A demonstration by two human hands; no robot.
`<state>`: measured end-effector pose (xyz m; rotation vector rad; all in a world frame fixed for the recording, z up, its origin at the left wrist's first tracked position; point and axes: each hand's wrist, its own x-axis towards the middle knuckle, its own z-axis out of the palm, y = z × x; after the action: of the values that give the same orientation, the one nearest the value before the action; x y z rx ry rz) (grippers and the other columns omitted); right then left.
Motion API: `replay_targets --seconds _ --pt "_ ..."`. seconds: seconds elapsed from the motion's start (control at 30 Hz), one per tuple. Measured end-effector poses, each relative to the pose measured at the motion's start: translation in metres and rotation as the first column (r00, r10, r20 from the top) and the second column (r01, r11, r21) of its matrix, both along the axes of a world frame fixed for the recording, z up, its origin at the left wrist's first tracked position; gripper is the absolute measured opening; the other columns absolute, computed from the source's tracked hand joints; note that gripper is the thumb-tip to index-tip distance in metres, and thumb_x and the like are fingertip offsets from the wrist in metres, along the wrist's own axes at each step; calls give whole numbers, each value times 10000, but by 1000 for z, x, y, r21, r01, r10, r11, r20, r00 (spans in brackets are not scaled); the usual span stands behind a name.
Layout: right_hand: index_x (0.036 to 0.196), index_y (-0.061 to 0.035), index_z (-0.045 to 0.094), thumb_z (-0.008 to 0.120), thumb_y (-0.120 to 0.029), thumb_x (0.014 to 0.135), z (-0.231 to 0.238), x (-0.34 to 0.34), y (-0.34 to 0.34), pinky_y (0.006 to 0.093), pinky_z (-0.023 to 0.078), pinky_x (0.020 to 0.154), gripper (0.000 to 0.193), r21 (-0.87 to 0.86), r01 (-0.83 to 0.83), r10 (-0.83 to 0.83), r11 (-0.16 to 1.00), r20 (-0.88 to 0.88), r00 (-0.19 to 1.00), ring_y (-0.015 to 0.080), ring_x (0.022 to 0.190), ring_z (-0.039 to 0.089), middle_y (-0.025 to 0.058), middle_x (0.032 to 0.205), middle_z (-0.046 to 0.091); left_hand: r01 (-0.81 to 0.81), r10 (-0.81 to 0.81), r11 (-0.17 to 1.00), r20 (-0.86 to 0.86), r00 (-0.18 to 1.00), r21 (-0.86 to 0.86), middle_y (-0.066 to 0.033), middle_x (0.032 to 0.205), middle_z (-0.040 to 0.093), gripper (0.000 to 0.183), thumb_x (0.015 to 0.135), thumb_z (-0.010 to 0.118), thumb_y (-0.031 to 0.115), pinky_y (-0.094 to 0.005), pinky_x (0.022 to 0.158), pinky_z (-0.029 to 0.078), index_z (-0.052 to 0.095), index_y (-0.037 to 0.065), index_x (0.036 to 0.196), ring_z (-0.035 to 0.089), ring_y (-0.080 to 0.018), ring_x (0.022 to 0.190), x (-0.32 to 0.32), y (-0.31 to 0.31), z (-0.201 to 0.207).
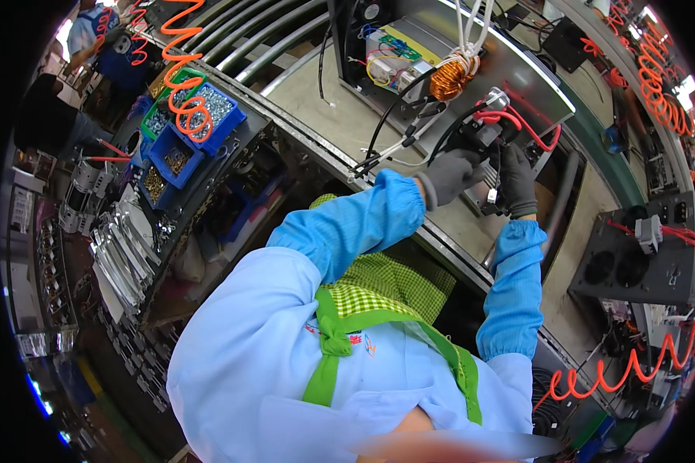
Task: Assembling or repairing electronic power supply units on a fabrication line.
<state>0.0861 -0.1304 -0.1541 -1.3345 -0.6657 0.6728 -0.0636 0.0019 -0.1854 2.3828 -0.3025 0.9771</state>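
Note:
Both my hands wear dark grey gloves and work close together at the near end of an opened metal unit. My left hand (449,179) is closed, its fingertips against a black block (483,133) with thick red wires (510,116) on top; what it pinches is hidden. Beside the block's right side my right hand (516,181) is closed with its fingers pointing up, and its grip is also hidden. Between the hands hangs a small white connector (492,196). Farther back, a copper-wound coil (451,79) sits on the unit, tied with white cables (466,35).
Blue bins of screws (176,156) stand on the left bench, near a stack of metal strips (125,251). A green circuit board (394,46) shows inside the unit. At right is another dark metal unit (633,255). Orange coiled hoses (184,69) hang around.

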Motion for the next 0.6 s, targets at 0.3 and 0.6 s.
replay_targets --seconds 0.3,0.6 --pt "1082 -31 571 517 -308 945 4 -5 5 245 489 745 314 86 2 8 996 -113 994 120 862 592 44 988 621 29 -363 182 -40 931 -983 -121 948 630 287 956 443 123 -276 598 546 435 84 1240 645 -157 707 32 -6 33" --pt "1123 -32 569 520 -303 944 -1 -3 2 259 486 794 329 47 80 -76 996 -70 995 127 867 593 46 975 624 -27 -145 447 -102 984 -894 -73 819 624 142 878 584 156 -270 569 497 612 57 976 603 -116 646 38 -4 43"
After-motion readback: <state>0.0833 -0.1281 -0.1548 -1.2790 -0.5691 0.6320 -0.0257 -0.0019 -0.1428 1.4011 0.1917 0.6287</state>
